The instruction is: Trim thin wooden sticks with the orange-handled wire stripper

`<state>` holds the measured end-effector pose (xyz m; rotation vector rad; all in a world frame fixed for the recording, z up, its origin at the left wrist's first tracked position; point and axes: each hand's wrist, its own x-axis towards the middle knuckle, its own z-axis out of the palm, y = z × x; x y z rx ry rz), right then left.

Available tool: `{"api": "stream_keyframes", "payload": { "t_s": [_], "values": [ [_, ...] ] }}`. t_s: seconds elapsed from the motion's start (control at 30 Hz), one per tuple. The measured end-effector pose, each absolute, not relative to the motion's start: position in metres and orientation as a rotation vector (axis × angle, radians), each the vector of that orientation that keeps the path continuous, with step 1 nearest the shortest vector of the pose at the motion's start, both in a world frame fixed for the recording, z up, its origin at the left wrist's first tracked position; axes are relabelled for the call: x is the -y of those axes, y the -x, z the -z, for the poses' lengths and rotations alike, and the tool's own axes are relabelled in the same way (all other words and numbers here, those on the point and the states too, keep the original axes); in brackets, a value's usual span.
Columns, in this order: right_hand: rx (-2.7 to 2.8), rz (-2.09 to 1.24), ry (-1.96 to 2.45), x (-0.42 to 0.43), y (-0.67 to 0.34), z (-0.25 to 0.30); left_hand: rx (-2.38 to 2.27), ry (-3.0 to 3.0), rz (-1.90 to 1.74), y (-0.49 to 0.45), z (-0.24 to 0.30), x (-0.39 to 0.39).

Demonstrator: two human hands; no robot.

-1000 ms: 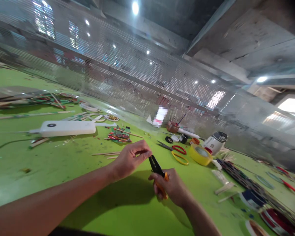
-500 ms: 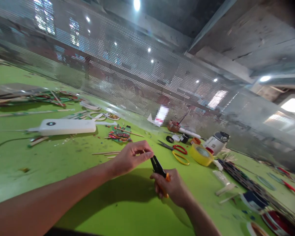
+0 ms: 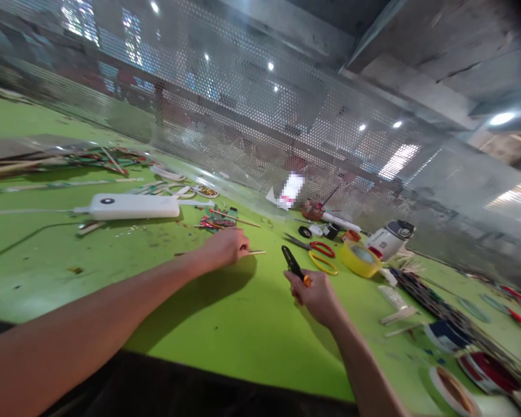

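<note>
My left hand (image 3: pixel 228 246) is closed, low over the green table, its fingers curled down at a thin wooden stick (image 3: pixel 257 252) whose end sticks out to the right. Another stick end shows left of the hand; the fingertips themselves are hidden. In my right hand (image 3: pixel 316 295) is a pair of wire strippers (image 3: pixel 292 262) with a black head and orange handles. Its head points up and left, apart from the left hand. Scissors (image 3: pixel 315 250) with one red and one yellow handle lie just beyond it.
Behind my left hand are a small colourful pile (image 3: pixel 217 219) and a white glue-gun-like device (image 3: pixel 134 207) with a cable. To the right stand a yellow tape roll (image 3: pixel 360 260), a white bottle (image 3: pixel 388 240) and tape rolls. A clear perforated screen (image 3: pixel 226 127) borders the table's back.
My left hand has moved away from the tool's tip, leftward and down to the sticks. My right hand still holds the wire strippers, now apart from it. The view has shifted slightly.
</note>
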<state>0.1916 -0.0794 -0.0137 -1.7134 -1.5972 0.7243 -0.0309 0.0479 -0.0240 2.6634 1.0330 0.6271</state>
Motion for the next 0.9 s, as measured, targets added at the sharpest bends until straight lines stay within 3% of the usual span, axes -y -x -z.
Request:
{"api": "stream_keyframes", "payload": {
  "t_s": [0.43,0.9],
  "values": [
    [1.682,-0.796,1.669,0.084,-0.185,0.008,-1.092,-2.938,-0.574,0.001,0.032,-0.034],
    [1.729,-0.612,1.764,0.081,-0.186,0.013,-0.872,-2.711,-0.799,0.022,0.01,-0.021]
  ]
}}
